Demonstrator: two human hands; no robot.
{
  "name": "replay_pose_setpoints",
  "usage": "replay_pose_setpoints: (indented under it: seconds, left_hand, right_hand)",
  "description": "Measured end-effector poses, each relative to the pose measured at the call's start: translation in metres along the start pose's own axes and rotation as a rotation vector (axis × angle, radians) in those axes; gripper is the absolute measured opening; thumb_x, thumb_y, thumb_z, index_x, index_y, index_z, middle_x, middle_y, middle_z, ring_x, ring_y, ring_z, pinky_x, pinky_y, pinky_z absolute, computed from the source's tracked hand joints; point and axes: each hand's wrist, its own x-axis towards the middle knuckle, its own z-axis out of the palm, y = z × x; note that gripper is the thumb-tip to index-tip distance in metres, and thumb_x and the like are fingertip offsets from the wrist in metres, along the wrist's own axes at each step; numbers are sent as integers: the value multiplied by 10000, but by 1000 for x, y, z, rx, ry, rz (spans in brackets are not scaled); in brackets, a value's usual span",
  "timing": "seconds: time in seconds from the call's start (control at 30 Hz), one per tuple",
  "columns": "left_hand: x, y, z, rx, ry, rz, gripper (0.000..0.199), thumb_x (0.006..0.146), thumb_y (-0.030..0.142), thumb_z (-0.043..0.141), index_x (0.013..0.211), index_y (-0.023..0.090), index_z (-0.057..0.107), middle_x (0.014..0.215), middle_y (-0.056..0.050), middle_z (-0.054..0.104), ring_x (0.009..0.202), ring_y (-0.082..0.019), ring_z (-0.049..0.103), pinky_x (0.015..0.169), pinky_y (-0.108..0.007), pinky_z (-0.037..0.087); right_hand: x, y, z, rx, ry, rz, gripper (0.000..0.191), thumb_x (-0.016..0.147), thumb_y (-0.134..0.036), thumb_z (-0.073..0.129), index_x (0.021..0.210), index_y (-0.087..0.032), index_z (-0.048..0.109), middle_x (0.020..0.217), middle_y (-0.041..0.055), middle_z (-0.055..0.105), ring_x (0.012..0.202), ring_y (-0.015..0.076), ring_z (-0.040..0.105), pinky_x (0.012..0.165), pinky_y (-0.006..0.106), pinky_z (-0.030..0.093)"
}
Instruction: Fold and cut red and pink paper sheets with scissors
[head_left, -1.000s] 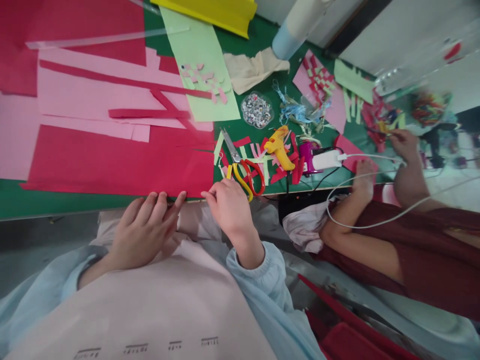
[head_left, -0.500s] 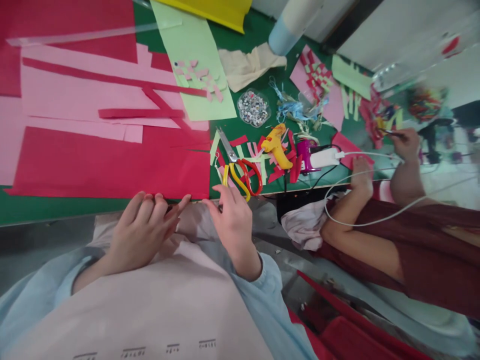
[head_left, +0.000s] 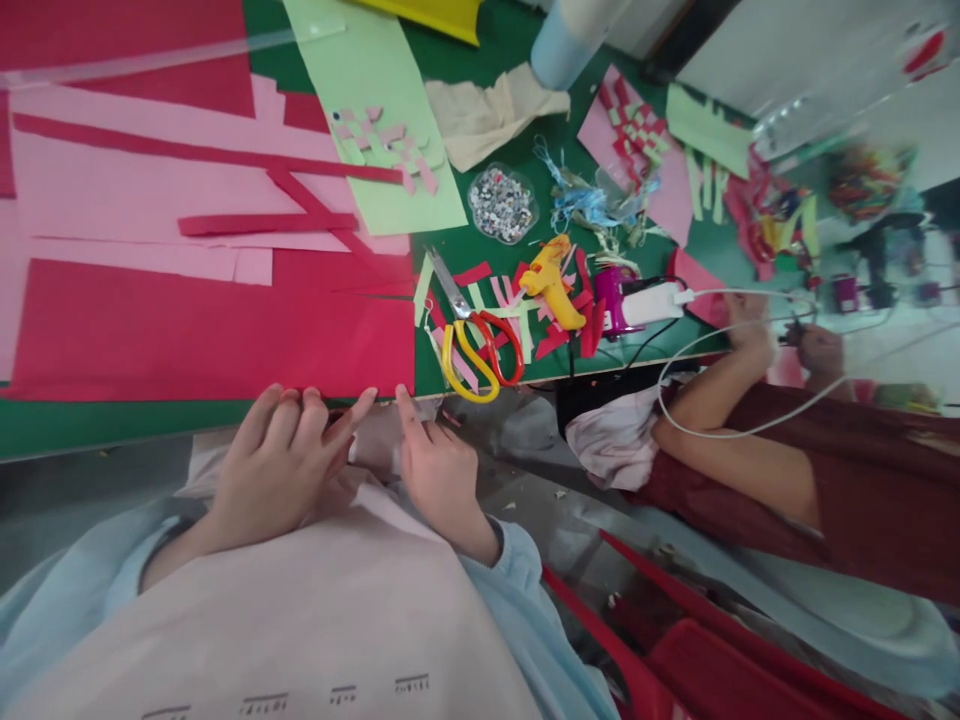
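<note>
A large red paper sheet point(head_left: 225, 335) lies along the table's near edge. At its front edge, my left hand point(head_left: 274, 460) has its fingertips on the paper, the index finger reaching right; its thumb is mostly hidden beneath. My right hand point(head_left: 439, 475) touches the sheet's near right corner with its outstretched index finger, the other fingers loosely bent and holding nothing I can see. Just right of the sheet are scissors point(head_left: 469, 325) with one yellow and one red handle loop, lying over paper scraps point(head_left: 480, 295).
Beyond the scissors lie a yellow glue gun point(head_left: 555, 285), a purple device with a white plug point(head_left: 649, 305) and cables, and a dish of small beads point(head_left: 502, 203). Pink sheets point(head_left: 150, 190) and a pale green sheet point(head_left: 375, 80) lie farther back. A co-worker's arm point(head_left: 727, 400) is at right.
My right hand has moved left from beside the scissors' handles to the red paper's corner, its index finger now straightened. My left hand stays at the paper's edge. The co-worker's hands have moved.
</note>
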Motion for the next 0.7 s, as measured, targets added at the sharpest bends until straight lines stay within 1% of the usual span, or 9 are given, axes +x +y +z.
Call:
replay_pose_setpoints:
  seconds: [0.1,0.2,0.3,0.37,0.43,0.53,0.63,0.7]
  left_hand:
    - [-3,1,2,-25,-13,-16,659,918,288,591,1532,244,358,1047,-140,650,871,-258,605,962,-450,481]
    - [-5,2,4,-17,-24,-15,656,916,280,591,1530,260,361,1062,-135,647,882,-254,611,957,-439,479]
    - [-4,2,3,12,-30,-5,650,915,295,595,1525,256,372,1063,-129,656,900,-253,625,968,-429,470]
    - [-4,3,2,29,-19,-5,655,914,311,597,1526,255,370,1074,-126,667,929,-261,638,985,-433,457]
    - [-5,5,2,38,2,-37,656,916,338,591,1527,252,369,1117,-134,676,977,-279,648,985,-446,444]
    - [-10,9,3,-9,30,-126,675,923,356,566,1540,198,344,1232,-163,667,1060,-298,648,972,-448,418]
    - [-20,9,5,-123,34,-203,741,931,340,528,1569,109,231,1284,-175,658,1126,-290,639,1016,-425,376]
    - [-26,4,5,-160,27,-241,774,937,363,510,1575,78,178,1292,-186,655,1147,-290,637,1045,-414,356]
  right_hand:
    - [-2,-2,7,4,-5,38,639,936,-155,442,1559,-217,314,796,54,700,690,152,637,584,204,439]
    - [-2,-8,11,10,4,53,659,929,-161,448,1568,-191,288,826,73,711,693,164,653,578,212,454]
    - [0,-13,11,12,15,14,669,933,-181,446,1573,-247,267,864,71,718,691,175,662,570,223,466]
    - [0,-16,9,4,6,3,679,932,-189,456,1573,-291,256,821,54,713,672,174,662,562,219,461]
    - [0,-17,7,-12,-5,25,695,921,-189,477,1573,-281,255,762,50,704,655,174,661,551,211,447]
    - [-1,-19,5,-37,-11,48,720,895,-170,500,1572,-242,266,741,57,709,637,164,656,532,198,425]
    - [-1,-21,5,-64,4,58,709,884,-141,491,1561,-234,302,707,45,708,591,147,635,500,192,394]
    - [-1,-22,6,-71,32,68,687,883,-127,480,1549,-222,336,679,33,701,566,139,623,478,192,369]
